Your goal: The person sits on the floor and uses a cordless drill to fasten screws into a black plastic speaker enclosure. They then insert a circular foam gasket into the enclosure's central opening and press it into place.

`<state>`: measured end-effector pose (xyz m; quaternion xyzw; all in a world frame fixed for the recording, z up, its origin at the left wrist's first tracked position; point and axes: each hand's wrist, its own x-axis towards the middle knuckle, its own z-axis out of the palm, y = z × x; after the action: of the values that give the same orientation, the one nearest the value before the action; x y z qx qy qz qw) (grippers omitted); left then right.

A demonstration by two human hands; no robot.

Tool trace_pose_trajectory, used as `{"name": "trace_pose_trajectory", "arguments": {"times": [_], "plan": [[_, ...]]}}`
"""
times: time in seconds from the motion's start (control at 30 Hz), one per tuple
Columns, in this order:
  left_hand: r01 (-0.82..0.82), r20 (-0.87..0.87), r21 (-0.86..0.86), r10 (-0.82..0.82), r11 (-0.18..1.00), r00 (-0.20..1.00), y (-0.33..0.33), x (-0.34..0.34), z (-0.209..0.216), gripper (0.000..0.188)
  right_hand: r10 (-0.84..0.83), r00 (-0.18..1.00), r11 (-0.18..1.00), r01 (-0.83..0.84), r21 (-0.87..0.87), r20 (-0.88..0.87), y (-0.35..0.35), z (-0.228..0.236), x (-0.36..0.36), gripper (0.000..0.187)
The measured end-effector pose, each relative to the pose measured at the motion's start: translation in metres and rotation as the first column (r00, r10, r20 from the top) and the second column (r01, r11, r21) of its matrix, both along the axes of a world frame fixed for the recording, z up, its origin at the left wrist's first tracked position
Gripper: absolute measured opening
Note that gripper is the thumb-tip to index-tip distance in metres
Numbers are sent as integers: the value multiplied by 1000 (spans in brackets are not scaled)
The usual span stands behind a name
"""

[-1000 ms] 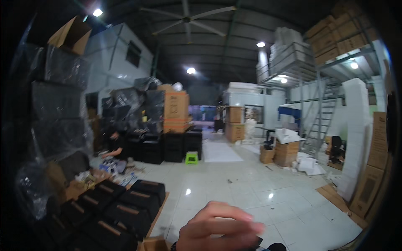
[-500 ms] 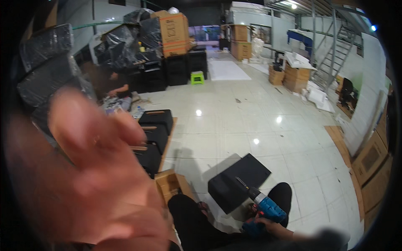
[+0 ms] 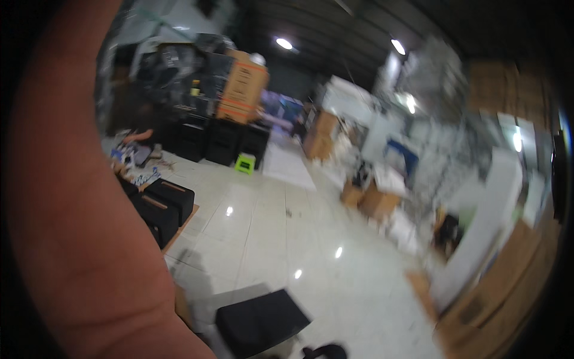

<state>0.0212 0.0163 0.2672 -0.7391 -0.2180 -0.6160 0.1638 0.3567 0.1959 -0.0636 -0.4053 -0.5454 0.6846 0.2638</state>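
1. Since the earlier frame, the left hand (image 3: 89, 209) has shifted, its fingers leaving view; open or closed, I cannot tell. Right hand also gone from view.
2. Nearby, a lone black box (image 3: 263, 320) lies on the tiled floor (image 3: 269, 239).
3. Farther back, grouped black cases (image 3: 179, 200) rest on cardboard (image 3: 181, 229); a green stool (image 3: 244, 163) stands beyond.

The bare left arm (image 3: 84, 203) rears up very close to the camera, broad at its lower end and narrower toward the top. Its inner edge curves, slanting rightward as it descends, and faint creases cross the skin low down. Whether this stretch is forearm, wrist or palm cannot be told, nor how the fingers beyond it are held.
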Motion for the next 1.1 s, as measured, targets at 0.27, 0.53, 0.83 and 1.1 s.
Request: {"name": "trace_pose_trajectory", "arguments": {"times": [0.27, 0.53, 0.83, 1.1], "plan": [[-107, -20, -45, 106, 993, 994, 6, 6, 0, 59, 12, 998, 999, -15, -42, -65, -18, -34, -2, 68], [209, 16, 31, -210, 977, 978, 6, -90, -42, 67, -119, 991, 959, 96, 266, 69, -33, -27, 50, 75], [-251, -234, -942, 972, -223, 14, -175, -265, -501, 24, -18, 995, 999, 21, -31, 101, -1, -6, -35, 81], [13, -777, -403, 350, -915, 523, -229, -246, -789, 36, 198, 903, 980, -187, -67, 380, 41, -47, -47, 84]]}}
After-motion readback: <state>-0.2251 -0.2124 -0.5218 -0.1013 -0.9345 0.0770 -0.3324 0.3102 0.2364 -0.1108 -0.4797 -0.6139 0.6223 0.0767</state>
